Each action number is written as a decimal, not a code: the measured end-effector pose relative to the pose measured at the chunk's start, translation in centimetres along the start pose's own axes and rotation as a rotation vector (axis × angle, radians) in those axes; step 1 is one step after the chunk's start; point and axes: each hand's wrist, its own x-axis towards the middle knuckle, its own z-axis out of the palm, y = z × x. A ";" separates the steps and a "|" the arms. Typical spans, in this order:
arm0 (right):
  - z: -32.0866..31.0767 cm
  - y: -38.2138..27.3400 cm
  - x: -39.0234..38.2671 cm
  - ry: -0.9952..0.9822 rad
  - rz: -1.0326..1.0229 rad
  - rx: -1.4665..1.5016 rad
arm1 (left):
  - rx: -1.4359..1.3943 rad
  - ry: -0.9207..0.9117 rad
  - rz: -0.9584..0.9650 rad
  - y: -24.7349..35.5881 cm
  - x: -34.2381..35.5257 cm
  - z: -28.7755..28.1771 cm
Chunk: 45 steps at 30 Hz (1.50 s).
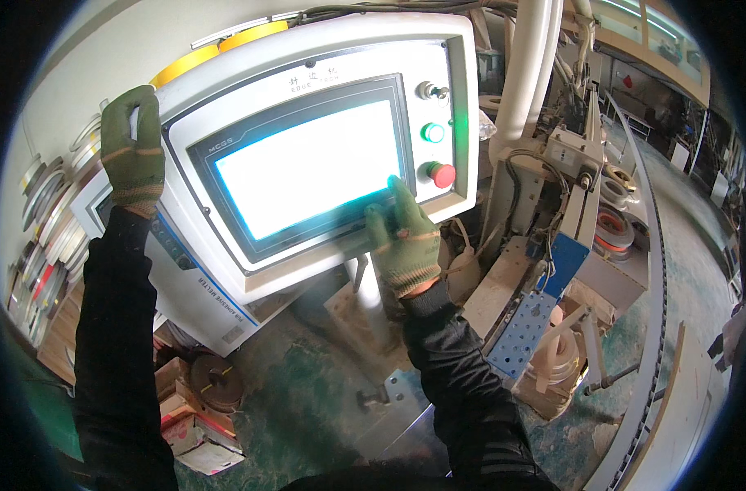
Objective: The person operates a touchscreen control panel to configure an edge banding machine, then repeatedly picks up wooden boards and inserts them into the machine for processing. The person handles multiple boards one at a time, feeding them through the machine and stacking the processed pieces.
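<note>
A white control panel [340, 53] with a brightly lit touchscreen [307, 168] fills the upper middle. My left hand [133, 147], in a green work glove, is closed around the panel's left edge; a small pale patch shows between its fingers. My right hand [407, 241] wears a matching glove and holds nothing. Its index finger stretches to the screen's lower right corner, thumb apart, the other fingers partly hidden. Just beyond that fingertip sit a red mushroom button [441, 174], a glowing green button [432, 132] and a key switch [430, 91].
Rolls of edge banding [49, 217] stand along the left wall beside a white machine cabinet [197, 299]. A pale post [371, 307] stands beneath the panel. Machinery with a blue perforated plate [520, 335] extends to the right, near a curved rail [653, 270]. Boxes [205, 442] lie on the floor.
</note>
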 end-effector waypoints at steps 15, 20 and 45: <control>1.0 -0.2 -0.4 -0.003 -0.098 -0.034 | 0.005 0.035 -0.002 0.0 0.0 -0.1; 1.0 -0.4 0.0 -0.028 -0.117 -0.054 | -0.014 0.016 -0.021 0.1 0.0 -0.1; 1.3 -0.6 -1.0 -0.022 -0.128 0.028 | -0.030 -0.023 -0.044 -0.1 0.0 -0.2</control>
